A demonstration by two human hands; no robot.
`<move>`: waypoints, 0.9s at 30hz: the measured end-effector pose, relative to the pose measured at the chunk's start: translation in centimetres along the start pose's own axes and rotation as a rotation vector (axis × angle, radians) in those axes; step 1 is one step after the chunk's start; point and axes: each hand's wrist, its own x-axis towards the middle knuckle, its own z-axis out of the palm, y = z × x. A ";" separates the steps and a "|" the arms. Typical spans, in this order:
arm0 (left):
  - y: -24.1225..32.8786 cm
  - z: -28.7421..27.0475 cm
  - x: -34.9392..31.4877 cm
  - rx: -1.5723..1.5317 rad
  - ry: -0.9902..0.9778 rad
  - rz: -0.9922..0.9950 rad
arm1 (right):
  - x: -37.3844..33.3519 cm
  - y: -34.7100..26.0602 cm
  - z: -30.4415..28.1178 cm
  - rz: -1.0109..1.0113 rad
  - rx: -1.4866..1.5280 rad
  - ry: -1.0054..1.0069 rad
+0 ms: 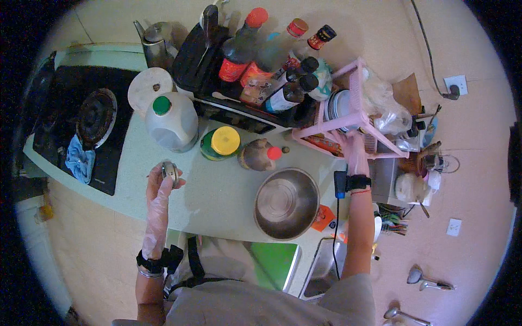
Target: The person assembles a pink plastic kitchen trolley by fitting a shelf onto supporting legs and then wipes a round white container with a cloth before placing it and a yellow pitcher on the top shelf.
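My left hand [161, 189], in a thin clear glove, is raised over the pale green counter [217, 190] and grips a small round metal piece [170, 170] between its fingertips. My right hand [356, 152], also gloved, reaches into the pink plastic rack [348, 108] at the right; its fingers are partly hidden by the rack's frame, so what it touches is unclear. An empty steel bowl [286, 203] stands on the counter between my arms.
A clear jug with a green cap [171, 120], a yellow-lidded jar [220, 143] and a small red-capped bottle [260, 154] stand behind the bowl. Several sauce bottles [272, 60] fill a black rack. A black gas hob [81, 125] with a blue cloth lies left.
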 end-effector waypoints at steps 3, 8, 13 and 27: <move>0.0 -0.2 0.1 -0.003 -0.009 -0.007 | 0.0 0.1 -0.9 -0.001 0.047 0.009; -0.1 -0.5 0.4 0.004 0.010 0.014 | 1.6 -0.4 -2.1 -0.020 -0.010 0.056; 0.1 -0.9 0.1 0.049 0.030 0.010 | 1.8 -0.1 -1.7 0.062 0.023 0.013; 0.1 -0.4 -0.3 0.048 0.067 0.036 | 2.8 0.2 -0.4 -0.050 0.097 0.022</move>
